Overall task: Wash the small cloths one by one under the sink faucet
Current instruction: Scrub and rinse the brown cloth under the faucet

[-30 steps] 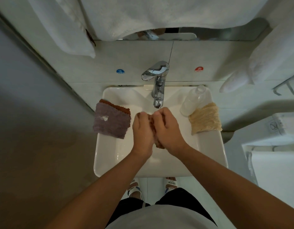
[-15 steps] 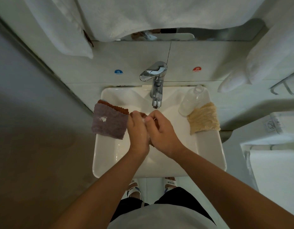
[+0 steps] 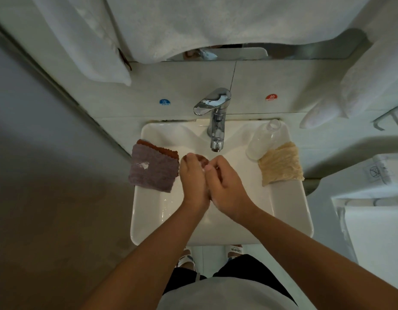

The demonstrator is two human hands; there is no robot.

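Both hands sit pressed together over the white ceramic sink basin (image 3: 148,211), just in front of and below the chrome faucet spout (image 3: 216,130). The left hand (image 3: 193,177) has its fingers (image 3: 190,158) curled round a small reddish-brown cloth (image 3: 201,159); a wad of it shows above the knuckles, between the two hands. The right hand (image 3: 227,182) has its fingers curled inward against the same cloth, thumb tip touching the left hand; most of the cloth is hidden inside the two grips. Whether water is running from the spout cannot be told.

On the left rim of the basin lies a folded mauve cloth (image 3: 153,173), stacked on a rust-orange cloth (image 3: 160,148) whose edge shows behind it. On the right rim lies a crumpled pale-yellow cloth (image 3: 280,164), with a clear plastic bottle (image 3: 266,139) just behind it, touching it.
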